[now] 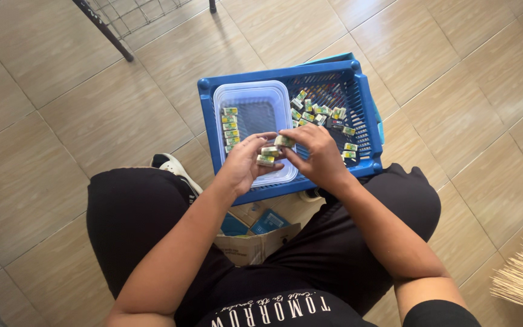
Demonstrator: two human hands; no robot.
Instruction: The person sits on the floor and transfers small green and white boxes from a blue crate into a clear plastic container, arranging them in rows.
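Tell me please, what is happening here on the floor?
A seated person holds small green-and-white boxes in both hands, the left hand and the right hand, above a clear plastic container. It sits inside a blue basket. A row of boxes lines its left side; loose boxes lie in the basket.

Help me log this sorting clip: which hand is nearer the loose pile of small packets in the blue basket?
Right. The right hand sits just below the loose packets, holding one. The left hand is farther away, over the clear tub, holding a few packets.
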